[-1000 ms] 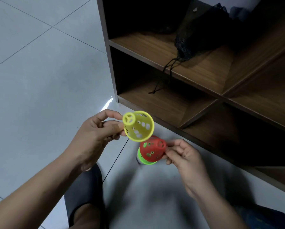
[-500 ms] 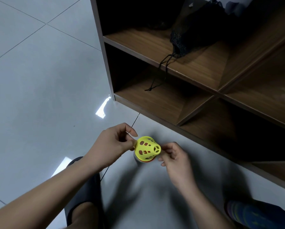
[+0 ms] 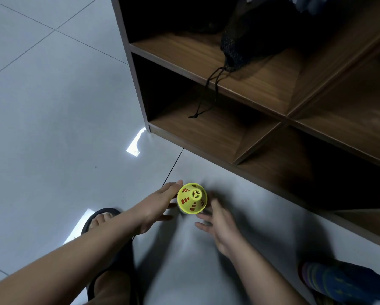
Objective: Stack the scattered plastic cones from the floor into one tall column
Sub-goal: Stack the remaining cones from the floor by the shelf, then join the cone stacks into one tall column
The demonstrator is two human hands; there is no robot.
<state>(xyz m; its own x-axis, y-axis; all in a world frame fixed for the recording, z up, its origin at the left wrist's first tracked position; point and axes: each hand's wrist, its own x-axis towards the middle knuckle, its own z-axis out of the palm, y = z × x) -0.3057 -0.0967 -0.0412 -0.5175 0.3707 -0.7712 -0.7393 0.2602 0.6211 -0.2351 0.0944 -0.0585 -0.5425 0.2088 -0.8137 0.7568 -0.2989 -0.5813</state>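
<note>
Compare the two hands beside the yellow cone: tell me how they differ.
The left hand has its fingers straight and close together along the left side of the yellow cone; the right hand spreads its fingers at the cone's lower right. The left hand looks sharp; the right hand is blurred. Whether either touches the cone is unclear. Both are open and grip nothing.
</note>
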